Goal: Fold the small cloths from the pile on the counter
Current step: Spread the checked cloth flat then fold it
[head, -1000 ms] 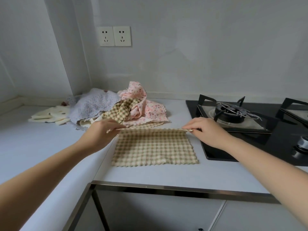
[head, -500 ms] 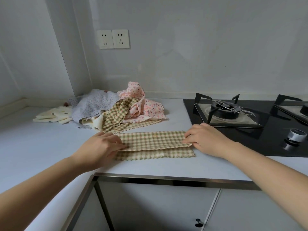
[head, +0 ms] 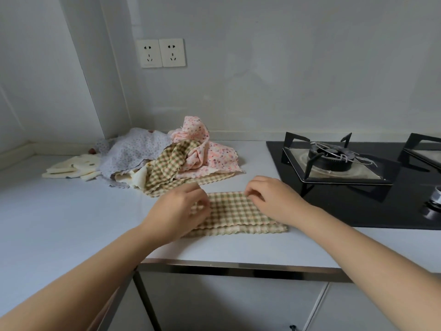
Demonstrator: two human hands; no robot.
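Checked cloth point(head: 236, 211) lay on the counter point(head: 59, 211) near its front edge, folded into a long strip, with the lower layer's scalloped hem showing past the upper at 6 o'clock. Left hand point(head: 177, 210) sat on the 9 o'clock end, fingers curled and pinching fabric. Right hand point(head: 272, 199) pinched the far edge toward 3 o'clock. Pile point(head: 167, 158) sat at 11 o'clock, just beyond the strip. Hob point(head: 358, 211) lay at 3 o'clock, just beside the cloth's end.

Risks, as judged:
- Layers sat offset, so another fold would likely lock that in.
- Thin fabric might skid on the smooth counter if 1 hand let go first.
- A sideways drag could carry the end onto the hob.

Hidden: the strip's 9 o'clock end under the left hand, the number of cloths in the pile, and the hob's right part, cut off.
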